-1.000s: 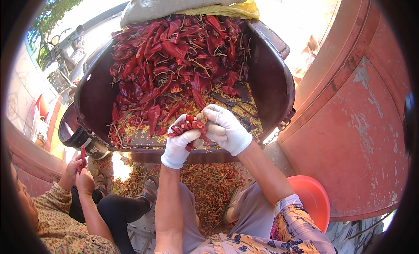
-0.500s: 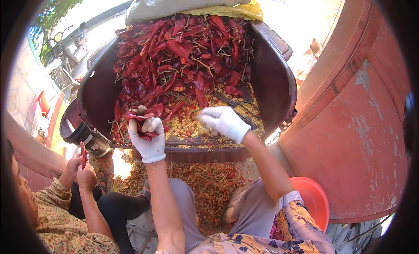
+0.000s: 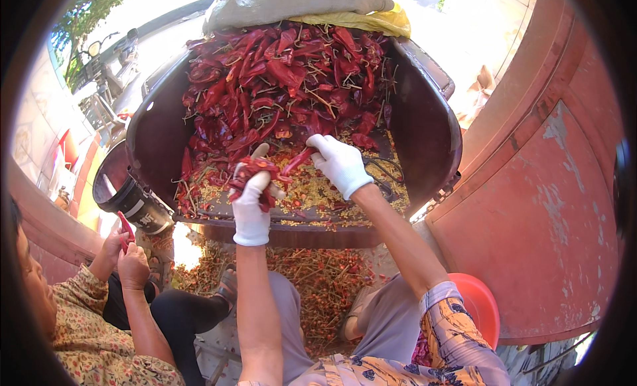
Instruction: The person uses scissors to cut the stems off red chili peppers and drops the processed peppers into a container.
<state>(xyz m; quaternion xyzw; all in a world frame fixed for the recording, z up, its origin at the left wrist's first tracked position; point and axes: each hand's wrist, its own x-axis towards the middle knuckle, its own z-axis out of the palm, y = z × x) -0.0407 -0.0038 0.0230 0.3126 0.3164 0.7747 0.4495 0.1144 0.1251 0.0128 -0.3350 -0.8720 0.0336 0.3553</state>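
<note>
My left hand (image 3: 251, 203), in a white glove, is closed round a bunch of dried red chili peppers (image 3: 255, 168) above the front of a dark cart bed. To its right, my gloved right hand (image 3: 341, 163) pinches the end of one long red chili (image 3: 298, 160). That chili's other end reaches the bunch in my left hand. Behind both hands rises a big heap of dried red chilies (image 3: 265, 74) with pale stems. Yellow seeds (image 3: 318, 199) lie scattered on the bed under my hands. Black-handled scissors (image 3: 390, 170) lie beside my right hand, partly hidden by it.
The cart's dark rim (image 3: 292, 236) runs before my knees. Stems and scraps (image 3: 325, 286) cover the ground below. A person (image 3: 106, 319) sits at left, holding a red chili. A black bucket (image 3: 136, 203) stands left, a red basin (image 3: 474, 306) right, near a red metal panel (image 3: 524, 220).
My left hand has shifted right with its chilies. My right hand has moved up a little and now pinches a long chili against the bunch. The view has shifted slightly.
</note>
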